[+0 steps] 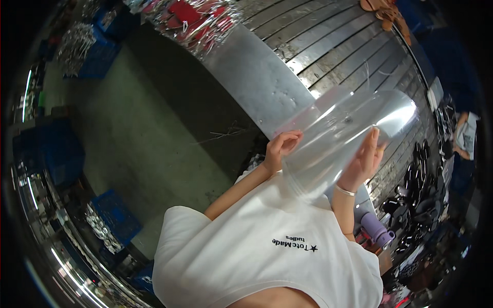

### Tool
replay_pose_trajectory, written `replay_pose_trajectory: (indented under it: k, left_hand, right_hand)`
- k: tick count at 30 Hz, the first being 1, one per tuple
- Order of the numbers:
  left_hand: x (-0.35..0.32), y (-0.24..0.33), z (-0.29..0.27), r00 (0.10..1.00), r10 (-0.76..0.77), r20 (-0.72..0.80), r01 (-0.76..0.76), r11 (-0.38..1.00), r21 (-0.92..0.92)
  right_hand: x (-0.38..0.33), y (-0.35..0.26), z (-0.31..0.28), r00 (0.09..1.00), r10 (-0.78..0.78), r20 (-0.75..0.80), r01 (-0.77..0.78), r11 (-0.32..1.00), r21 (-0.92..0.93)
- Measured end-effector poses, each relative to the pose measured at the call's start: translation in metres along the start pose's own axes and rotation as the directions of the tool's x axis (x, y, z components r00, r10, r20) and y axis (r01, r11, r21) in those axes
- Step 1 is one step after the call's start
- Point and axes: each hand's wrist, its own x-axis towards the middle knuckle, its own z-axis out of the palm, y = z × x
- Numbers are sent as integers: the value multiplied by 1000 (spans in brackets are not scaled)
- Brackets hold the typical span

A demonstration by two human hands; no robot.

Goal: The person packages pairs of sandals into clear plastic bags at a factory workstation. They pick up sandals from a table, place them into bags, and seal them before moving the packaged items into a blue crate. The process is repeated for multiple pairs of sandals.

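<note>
A large clear plastic sheet (328, 138), bent into a loose curve, is held up in front of my chest above the edge of the metal work surface. My left hand (284, 147) pinches its left edge with curled fingers. On the other side my right hand (362, 161), wearing a silver bangle, grips the sheet with fingers fairly straight against it. Part of the right palm shows blurred through the plastic. Glare hides some of the sheet's folds and its far edge.
A slatted metal conveyor (328, 46) runs beyond a smooth metal ledge (251, 77). Red and silvery pieces (192, 23) lie at its far left. At right are black straps or shoe parts (421, 190), a purple bottle (377, 230) and another person's hand (462, 133). Blue crates (113, 218) stand leftward.
</note>
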Motion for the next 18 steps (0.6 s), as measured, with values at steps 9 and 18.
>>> replay_pose_trajectory:
  k: [9, 18]
  left_hand:
    - [37, -34, -65, 839, -480, -257, 428, 873, -234]
    - [37, -81, -109, 615, -759, -213, 524, 595, -610]
  right_hand:
    - [55, 153, 114, 770, 504, 393, -392, 858, -333]
    - [47, 181, 13, 603, 568, 561, 73, 661, -747]
